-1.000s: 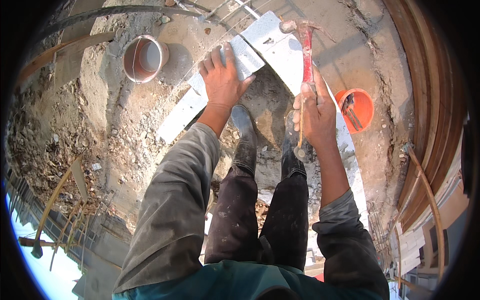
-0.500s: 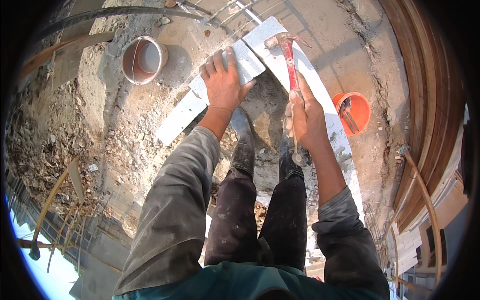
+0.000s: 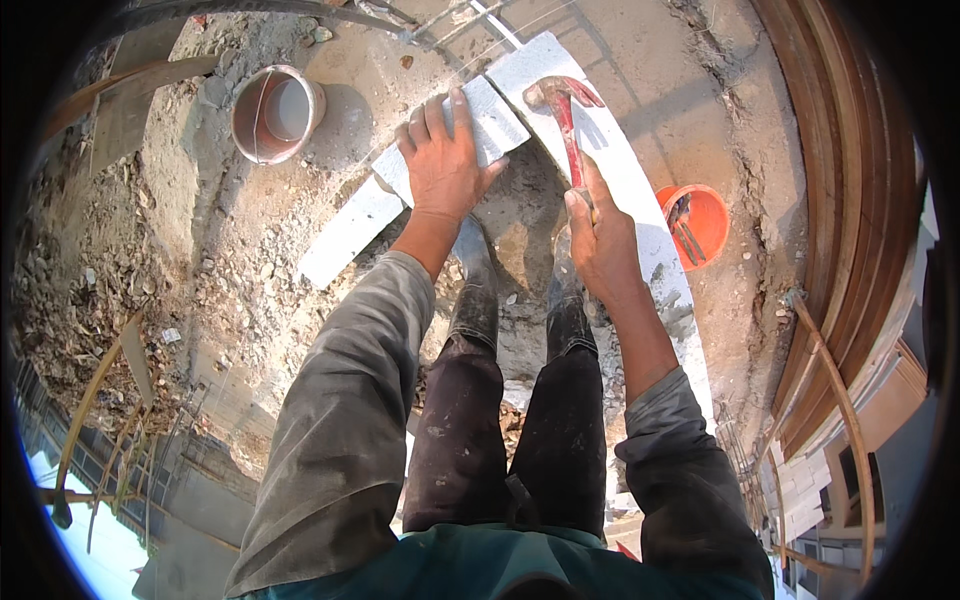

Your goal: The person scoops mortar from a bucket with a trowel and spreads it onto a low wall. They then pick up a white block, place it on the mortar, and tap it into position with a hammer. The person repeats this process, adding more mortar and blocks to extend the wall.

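Note:
My left hand lies across a light grey-white block, its fingers reaching over the far edge and the thumb at the near side. This block meets the end of a longer white block row that runs down to the right, and a dark gap shows at the joint. Another white block continues toward the lower left. In my right hand is a claw hammer with a worn red handle. Its dusty head is above the white row, near the joint; whether it touches is hard to tell.
A bucket with greyish contents stands at the upper left. Beyond the row on the right sits an orange bucket with tools inside. Rubble covers the left ground. Long brown boards line the right side, and my boots stand between the blocks.
The hammer has shifted slightly, its head turned a little, and my right hand has moved a bit left and up. My left hand stays on the block. The whole view has shifted slightly.

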Motion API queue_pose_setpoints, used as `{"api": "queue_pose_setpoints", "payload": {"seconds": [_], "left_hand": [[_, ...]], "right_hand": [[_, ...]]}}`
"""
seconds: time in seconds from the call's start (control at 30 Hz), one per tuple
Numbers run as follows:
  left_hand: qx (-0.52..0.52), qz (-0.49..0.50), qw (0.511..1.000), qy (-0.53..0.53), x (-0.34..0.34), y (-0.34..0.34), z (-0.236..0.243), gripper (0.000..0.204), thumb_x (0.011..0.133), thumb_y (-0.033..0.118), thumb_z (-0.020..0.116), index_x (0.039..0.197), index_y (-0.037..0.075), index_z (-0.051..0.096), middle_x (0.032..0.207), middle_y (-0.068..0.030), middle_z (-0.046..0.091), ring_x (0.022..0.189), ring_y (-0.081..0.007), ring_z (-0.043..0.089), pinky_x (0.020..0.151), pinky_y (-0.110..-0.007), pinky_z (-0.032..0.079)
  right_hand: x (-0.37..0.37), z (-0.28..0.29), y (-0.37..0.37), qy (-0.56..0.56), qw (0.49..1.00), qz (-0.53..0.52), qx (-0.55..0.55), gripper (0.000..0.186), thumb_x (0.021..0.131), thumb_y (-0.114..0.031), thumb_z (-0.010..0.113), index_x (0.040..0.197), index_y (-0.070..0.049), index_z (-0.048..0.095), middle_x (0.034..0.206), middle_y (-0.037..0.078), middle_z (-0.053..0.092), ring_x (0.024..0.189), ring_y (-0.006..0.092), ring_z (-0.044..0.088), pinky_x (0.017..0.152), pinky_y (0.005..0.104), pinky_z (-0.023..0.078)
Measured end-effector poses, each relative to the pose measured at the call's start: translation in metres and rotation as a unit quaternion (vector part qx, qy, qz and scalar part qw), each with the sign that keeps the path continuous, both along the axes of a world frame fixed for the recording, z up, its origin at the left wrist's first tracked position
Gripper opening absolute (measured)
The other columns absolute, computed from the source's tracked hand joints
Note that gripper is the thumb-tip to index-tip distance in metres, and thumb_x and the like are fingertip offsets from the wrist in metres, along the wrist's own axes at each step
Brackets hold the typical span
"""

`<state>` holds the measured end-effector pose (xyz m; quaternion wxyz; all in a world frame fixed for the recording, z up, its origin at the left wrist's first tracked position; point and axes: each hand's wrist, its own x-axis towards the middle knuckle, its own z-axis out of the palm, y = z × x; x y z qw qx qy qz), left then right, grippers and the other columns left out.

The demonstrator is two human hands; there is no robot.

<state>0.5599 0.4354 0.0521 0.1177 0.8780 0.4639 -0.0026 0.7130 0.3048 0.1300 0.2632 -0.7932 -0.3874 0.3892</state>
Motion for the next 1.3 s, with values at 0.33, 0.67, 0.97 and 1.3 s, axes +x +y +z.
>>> {"api": "queue_pose_setpoints", "payload": {"seconds": [0.33, 0.67, 0.97, 1.3], "left_hand": [[0.016, -0.004, 1.0, -0.026, -0.001, 0.002, 0.0, 0.105, 0.064, 0.051, 0.082, 0.144, -0.001, 0.036, 0.134, -0.0224, 0.042, 0.122, -0.039, 0.042, 0.103, -0.057, 0.029], [-0.046, 0.022, 0.999, 0.014, 0.006, -0.004, 0.0, 0.106, 0.069, 0.057, 0.077, 0.147, 0.002, 0.032, 0.145, -0.0247, 0.035, 0.135, -0.0407, 0.032, 0.11, -0.061, 0.022], [-0.143, 0.119, 0.975, -0.125, -0.043, -0.126, 0.043, 0.09, 0.077, 0.037, 0.075, 0.147, 0.004, 0.029, 0.149, -0.0215, 0.027, 0.138, -0.0415, 0.027, 0.113, -0.057, 0.023], [-0.226, 0.831, 0.508, -0.02, -0.23, -0.426, 0.06, 0.065, 0.083, 0.042, 0.066, 0.12, -0.011, 0.058, 0.11, -0.0314, 0.064, 0.107, -0.0416, 0.062, 0.093, -0.044, 0.047]], "right_hand": [[0.0, -0.012, -0.006, -0.077, 0.99, 0.029, 0.116, 0.048, 0.093, -0.012, 0.059, 0.139, -0.001, 0.044, 0.113, 0.029, 0.062, 0.102, 0.0421, 0.063, 0.081, 0.0424, 0.051], [0.066, -0.014, -0.117, -0.243, 0.961, 0.132, 0.02, 0.052, 0.082, -0.007, 0.071, 0.132, -0.01, 0.055, 0.096, 0.014, 0.055, 0.088, 0.0309, 0.055, 0.079, 0.041, 0.046], [0.087, -0.021, -0.153, -0.232, 0.95, 0.2, -0.069, 0.06, 0.085, -0.013, 0.069, 0.14, -0.006, 0.046, 0.108, 0.018, 0.051, 0.106, 0.0357, 0.047, 0.096, 0.0467, 0.037], [0.098, 0.054, -0.138, -0.139, 0.941, 0.309, -0.019, 0.046, 0.095, -0.014, 0.06, 0.136, 0.001, 0.047, 0.114, 0.02, 0.054, 0.102, 0.0306, 0.053, 0.09, 0.0433, 0.043]]}}
